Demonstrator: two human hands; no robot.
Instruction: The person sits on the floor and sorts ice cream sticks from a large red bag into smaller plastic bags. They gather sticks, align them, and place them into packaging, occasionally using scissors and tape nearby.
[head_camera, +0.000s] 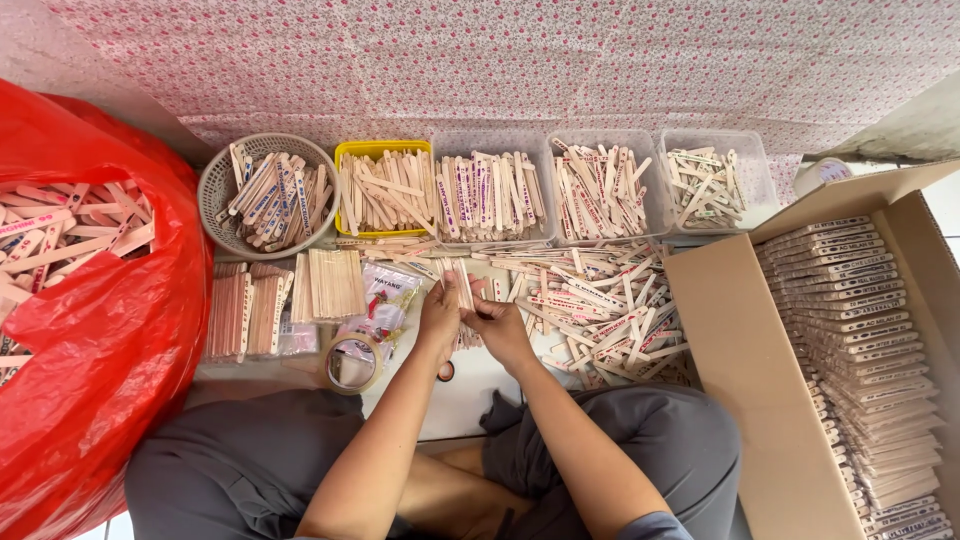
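Setting: informal home workshop, sorting done on the floor (470, 390). Evidence: person seated cross-legged; row of tubs (600, 190) with sorted wooden sticks (590, 300); red sack (100, 350) of more; cardboard box (740, 360) packed with stacked sticks; patterned cloth (500, 60) along the wall.

Matt pale wooden sticks (462, 290), a glossy red plastic bag (110, 350), a matt brown cardboard box (745, 350).

The red bag (100, 330) runs off the left edge, and the cardboard box (740, 340) off the right and bottom. Both hands cover the lower ends of the wooden sticks (462, 290) they hold. Print on the loose sticks (600, 300) is too small to tell.
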